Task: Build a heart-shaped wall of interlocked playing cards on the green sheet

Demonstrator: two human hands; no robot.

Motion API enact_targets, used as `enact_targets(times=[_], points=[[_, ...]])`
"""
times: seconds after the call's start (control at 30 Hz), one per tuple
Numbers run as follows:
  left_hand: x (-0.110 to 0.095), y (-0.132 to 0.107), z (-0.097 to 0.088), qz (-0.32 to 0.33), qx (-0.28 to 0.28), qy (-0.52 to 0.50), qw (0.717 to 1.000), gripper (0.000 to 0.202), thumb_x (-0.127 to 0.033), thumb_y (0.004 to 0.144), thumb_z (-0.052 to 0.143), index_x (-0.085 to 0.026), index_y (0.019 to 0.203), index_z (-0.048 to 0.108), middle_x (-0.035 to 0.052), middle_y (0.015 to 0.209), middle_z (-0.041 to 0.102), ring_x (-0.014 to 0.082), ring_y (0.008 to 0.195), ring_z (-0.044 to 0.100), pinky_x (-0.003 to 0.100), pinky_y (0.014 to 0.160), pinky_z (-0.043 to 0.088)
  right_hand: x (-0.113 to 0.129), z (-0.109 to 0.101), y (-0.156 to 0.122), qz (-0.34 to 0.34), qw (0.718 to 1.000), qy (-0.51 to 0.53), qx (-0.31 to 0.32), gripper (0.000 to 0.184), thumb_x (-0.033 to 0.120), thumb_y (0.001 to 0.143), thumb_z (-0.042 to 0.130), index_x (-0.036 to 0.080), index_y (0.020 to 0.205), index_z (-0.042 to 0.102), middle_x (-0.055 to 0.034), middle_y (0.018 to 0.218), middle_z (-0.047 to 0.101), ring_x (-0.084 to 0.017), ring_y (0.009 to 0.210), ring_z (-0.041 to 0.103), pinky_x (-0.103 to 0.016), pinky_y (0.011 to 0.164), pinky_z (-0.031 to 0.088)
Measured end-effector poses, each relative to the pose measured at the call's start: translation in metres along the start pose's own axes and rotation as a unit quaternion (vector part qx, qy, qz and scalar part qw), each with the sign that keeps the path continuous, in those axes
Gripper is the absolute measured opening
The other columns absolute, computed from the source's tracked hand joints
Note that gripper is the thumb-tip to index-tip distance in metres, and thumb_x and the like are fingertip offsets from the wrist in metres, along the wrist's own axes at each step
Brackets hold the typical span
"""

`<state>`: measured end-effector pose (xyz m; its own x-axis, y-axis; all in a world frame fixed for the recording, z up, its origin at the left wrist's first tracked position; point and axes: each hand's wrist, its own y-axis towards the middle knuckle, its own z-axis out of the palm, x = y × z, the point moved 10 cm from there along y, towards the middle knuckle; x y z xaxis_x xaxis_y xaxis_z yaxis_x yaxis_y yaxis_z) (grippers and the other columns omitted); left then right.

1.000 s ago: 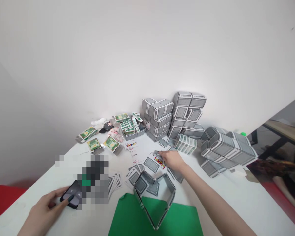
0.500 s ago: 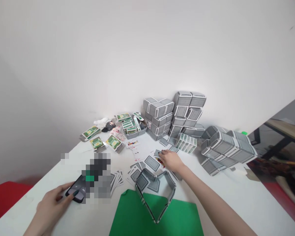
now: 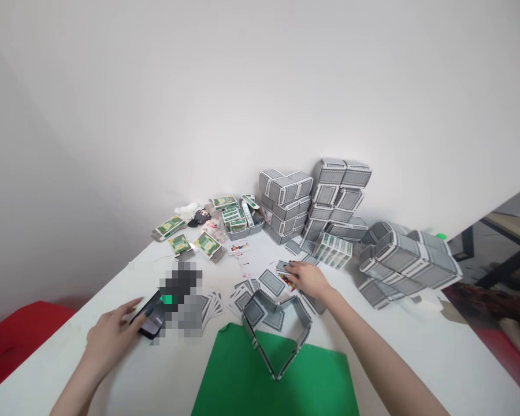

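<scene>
My left hand [image 3: 112, 334] grips a dark phone [image 3: 152, 317] at the near left of the white table [image 3: 416, 346]; part of the phone is pixelated. My right hand [image 3: 308, 278] reaches forward and lies on loose playing cards [image 3: 272, 281] spread on the table, fingers curled on a face-up card [image 3: 286, 279]. Just in front of me a heart-shaped wall of standing grey-backed cards [image 3: 277, 330] rests partly on a green mat [image 3: 242, 381].
Stacks of grey card blocks [image 3: 316, 199] stand against the wall, and more lie at the right [image 3: 405, 264]. Green card boxes [image 3: 208, 244] and a grey tray of decks [image 3: 239, 219] sit at the back left. A red seat [image 3: 13, 341] shows beyond the left edge.
The view has shifted slightly; my left hand has moved inward and up with the phone. My right hand stays on the loose cards.
</scene>
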<state>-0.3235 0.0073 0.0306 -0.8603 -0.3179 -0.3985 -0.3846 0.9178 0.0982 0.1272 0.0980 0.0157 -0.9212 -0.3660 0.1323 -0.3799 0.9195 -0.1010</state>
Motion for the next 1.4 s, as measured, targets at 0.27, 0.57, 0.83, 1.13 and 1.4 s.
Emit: enact_targets(times=[0.27,0.57,0.83,1.13,1.4], points=[[-0.184,0.004,0.002,0.244,0.093,-0.132,0.956,0.037,-0.038,0.079,0.042,-0.02,0.103,0.064,0.0054,0.102,0.065,0.0186,0.087,0.061,0.029,0.078,0.048,-0.002,-0.014,0.002,0.057,0.998,-0.018,-0.01,0.031,0.028,0.088,0.037,0.02,0.104,0.063,-0.0086,0.091,0.07,-0.02,0.085,0.064,-0.026,0.072,0.039],[-0.343,-0.022,0.114,0.437,0.258,0.037,0.861,0.04,-0.028,0.072,0.056,-0.014,0.109,0.062,0.0107,0.109,0.064,0.0207,0.096,0.059,0.027,0.085,0.042,-0.053,-0.023,-0.021,0.208,0.942,0.198,-0.175,0.027,0.028,0.081,0.043,0.017,0.097,0.062,-0.0044,0.076,0.069,-0.018,0.074,0.063,-0.024,0.066,0.042],[-0.36,-0.039,0.175,0.407,0.312,0.127,0.849,0.052,-0.032,0.052,0.075,-0.011,0.099,0.065,0.0157,0.1,0.065,0.0271,0.09,0.06,0.03,0.074,0.046,-0.066,0.006,-0.046,0.212,0.772,0.533,-0.275,0.051,0.061,0.069,0.052,0.013,0.08,0.065,-0.0058,0.07,0.066,-0.02,0.065,0.062,-0.032,0.059,0.053],[-0.359,-0.027,0.167,0.391,0.321,0.09,0.858,0.024,-0.02,0.057,0.068,-0.01,0.079,0.071,0.0129,0.085,0.07,0.021,0.078,0.062,0.024,0.066,0.044,-0.073,0.027,-0.054,0.234,0.639,0.627,-0.379,0.045,0.056,0.059,0.065,0.015,0.076,0.059,-0.0012,0.067,0.064,-0.015,0.056,0.06,-0.03,0.056,0.055],[-0.346,-0.008,0.156,0.356,0.289,-0.036,0.888,0.024,-0.012,0.066,0.056,-0.016,0.083,0.072,0.0053,0.081,0.072,0.0158,0.072,0.063,0.022,0.065,0.045,-0.066,0.041,-0.052,0.21,0.543,0.708,-0.401,0.049,0.046,0.05,0.077,0.022,0.076,0.043,0.0121,0.046,0.049,-0.014,0.044,0.061,-0.02,0.04,0.048]])
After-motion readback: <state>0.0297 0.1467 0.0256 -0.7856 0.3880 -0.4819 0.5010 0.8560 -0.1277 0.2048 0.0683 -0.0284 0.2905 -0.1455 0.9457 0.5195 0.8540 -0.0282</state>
